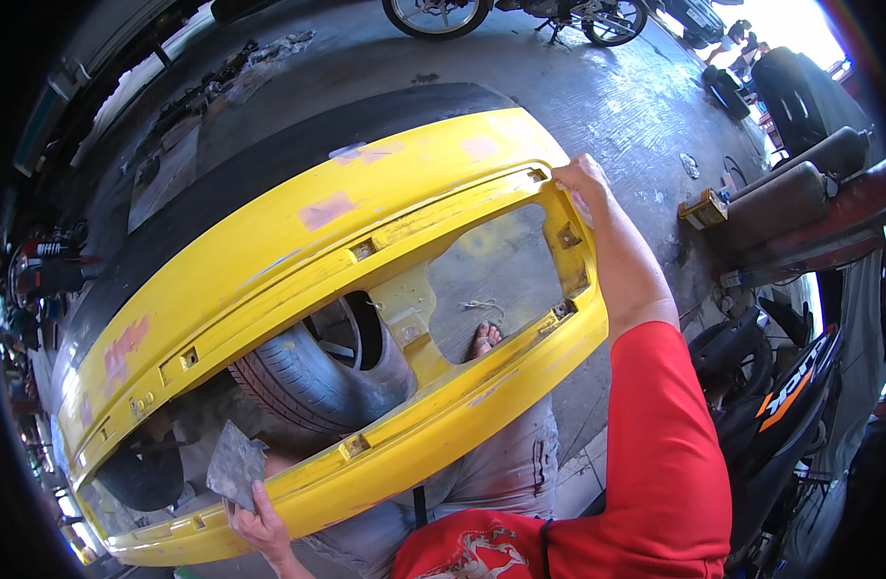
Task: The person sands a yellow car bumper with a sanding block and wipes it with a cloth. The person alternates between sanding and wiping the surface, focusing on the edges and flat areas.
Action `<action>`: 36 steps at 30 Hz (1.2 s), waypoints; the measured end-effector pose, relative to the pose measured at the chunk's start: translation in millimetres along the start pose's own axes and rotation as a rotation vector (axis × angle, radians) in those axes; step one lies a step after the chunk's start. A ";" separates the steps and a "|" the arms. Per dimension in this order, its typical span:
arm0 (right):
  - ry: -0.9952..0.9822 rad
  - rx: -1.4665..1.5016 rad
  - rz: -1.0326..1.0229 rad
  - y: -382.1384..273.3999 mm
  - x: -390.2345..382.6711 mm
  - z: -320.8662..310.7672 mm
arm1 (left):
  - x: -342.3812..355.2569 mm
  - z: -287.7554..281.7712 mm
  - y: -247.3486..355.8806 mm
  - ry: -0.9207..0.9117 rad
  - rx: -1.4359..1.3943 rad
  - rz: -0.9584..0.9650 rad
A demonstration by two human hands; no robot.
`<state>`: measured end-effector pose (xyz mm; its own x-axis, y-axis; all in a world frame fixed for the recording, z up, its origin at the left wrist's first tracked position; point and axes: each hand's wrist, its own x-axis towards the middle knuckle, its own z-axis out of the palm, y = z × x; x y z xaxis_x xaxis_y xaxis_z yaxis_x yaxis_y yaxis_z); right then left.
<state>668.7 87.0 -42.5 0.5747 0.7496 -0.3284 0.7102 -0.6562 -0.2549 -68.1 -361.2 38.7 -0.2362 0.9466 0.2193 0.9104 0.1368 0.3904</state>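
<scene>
Yellow bumper point(298, 289) in both hands

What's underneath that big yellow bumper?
Through the yellow bumper's openings a tyre lying on concrete, a second one, and a bare foot show. Whatever lies beneath the solid panel is covered.

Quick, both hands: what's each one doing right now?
Left hand: closed on a grey sanding sheet at the yellow bumper.
Right hand: gripping the bumper's upper edge.

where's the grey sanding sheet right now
In the head view, lower left: the grey sheet is in the left hand, against the yellow bumper's near edge, beside the tyre.
</scene>
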 end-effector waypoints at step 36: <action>-0.157 0.465 0.236 121.6 -200.3 -14.2 | 7.3 -4.4 16.8 0.059 -0.031 0.184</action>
<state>645.7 -141.7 5.2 0.6037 0.5786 -0.5485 0.2938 -0.8010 -0.5216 -56.0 -353.4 50.8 -0.0872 0.9360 0.3409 0.9295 -0.0467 0.3658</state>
